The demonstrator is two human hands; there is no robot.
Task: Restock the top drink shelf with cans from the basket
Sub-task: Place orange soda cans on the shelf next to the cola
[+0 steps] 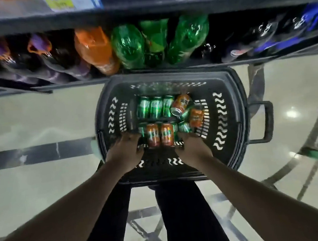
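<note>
Early stage: basket (231, 132) full of cans (160, 134); left hand (125, 152), right hand (193, 149) reaching in, grip state unclear; top shelf unseen.

1. A low dark metal shelf (76, 82) runs across the upper part of the view, packed with large plastic drink bottles.
2. From its left end: dark bottles with purple labels (40, 54), one orange soda bottle (95, 48), three green bottles (158, 42), then dark cola bottles with blue labels (281, 32) toward its right end.
3. Blurred yellow price tags (61, 3) sit on the shelf edge above.
4. The glossy pale tiled floor (27, 117) has dark inlaid stripes (37, 153).
</note>
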